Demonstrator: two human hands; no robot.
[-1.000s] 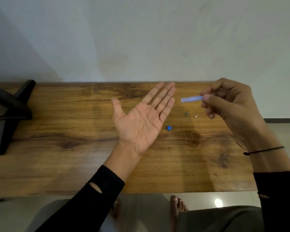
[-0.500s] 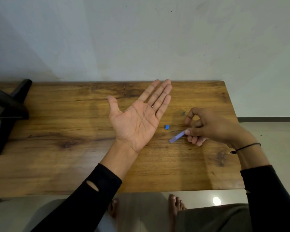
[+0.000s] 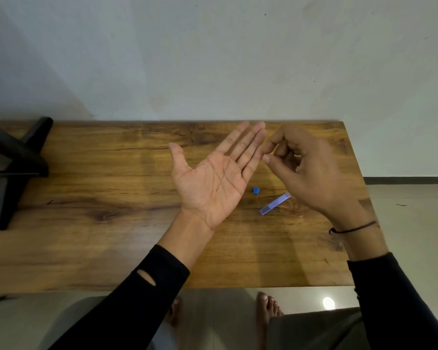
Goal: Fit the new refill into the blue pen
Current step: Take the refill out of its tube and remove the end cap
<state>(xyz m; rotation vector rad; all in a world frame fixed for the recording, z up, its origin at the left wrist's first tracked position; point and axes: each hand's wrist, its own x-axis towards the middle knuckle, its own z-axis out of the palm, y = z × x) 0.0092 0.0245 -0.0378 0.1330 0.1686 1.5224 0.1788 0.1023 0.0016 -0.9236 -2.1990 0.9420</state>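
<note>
The blue pen barrel (image 3: 275,204) lies flat on the wooden table (image 3: 86,236), slanted, its far end pointing up and to the right, with neither of my hands touching it. Its far end sits just below the heel of my right hand (image 3: 306,170). A small blue cap piece (image 3: 256,190) rests on the table just up and left of the barrel, apart from it, between the barrel and my left palm.

A thin dark refill (image 3: 223,175) lies across the palm of my left hand (image 3: 213,183), running from near the base of the fingers down toward the middle of the palm. That hand is held palm up above the table, fingers straight and together, thumb spread wide; nothing is grasped, the refill merely rests there.

My right hand hovers above the table just right of my left fingertips. Its thumb and index finger are brought tip to tip in a pinch, with the other fingers curled behind. I cannot tell whether anything is held in the pinch; any item there is too small to make out.

Both forearms wear black sleeves; a thin black cord (image 3: 352,228) circles my right wrist. At the table's left end stands a black cross-shaped stand (image 3: 13,160). The table's far edge meets a plain pale wall (image 3: 213,59). Below the near edge, my bare feet (image 3: 267,308) show on the floor.
</note>
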